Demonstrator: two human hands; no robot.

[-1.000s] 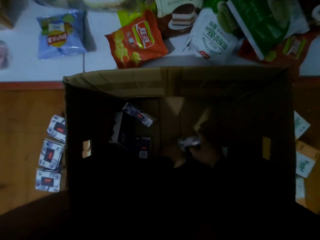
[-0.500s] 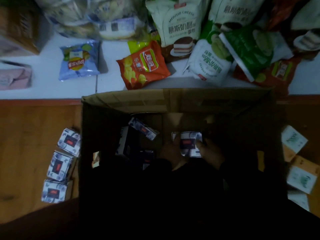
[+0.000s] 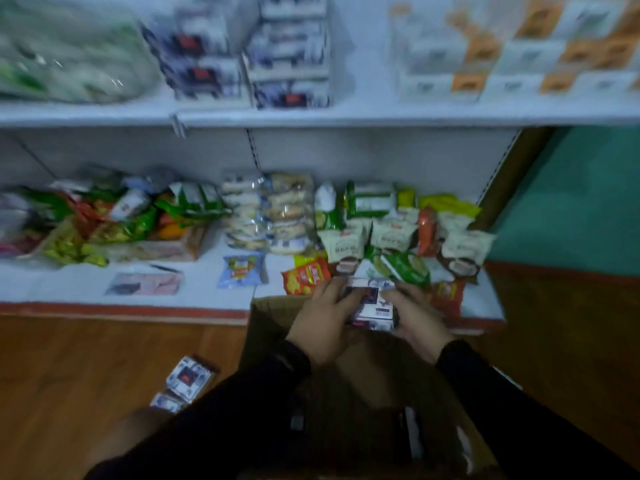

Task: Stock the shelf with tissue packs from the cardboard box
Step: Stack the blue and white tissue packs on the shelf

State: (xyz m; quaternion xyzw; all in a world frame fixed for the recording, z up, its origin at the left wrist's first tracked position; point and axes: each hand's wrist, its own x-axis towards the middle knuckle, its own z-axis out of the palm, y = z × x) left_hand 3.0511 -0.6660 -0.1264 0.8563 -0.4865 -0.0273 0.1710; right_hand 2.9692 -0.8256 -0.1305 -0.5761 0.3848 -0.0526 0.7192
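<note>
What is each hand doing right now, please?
Left hand: holding the tissue pack above the cardboard box, fingers curled over its left side.
Right hand: holding the same pack from its right side.

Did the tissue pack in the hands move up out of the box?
Yes. The tissue pack, earlier low inside the box, is now held by both hands above its far rim, toward the shelf.

A white-and-navy tissue pack [image 3: 371, 304] with a red label sits level just above the open cardboard box [image 3: 277, 317], at its far edge.
</note>
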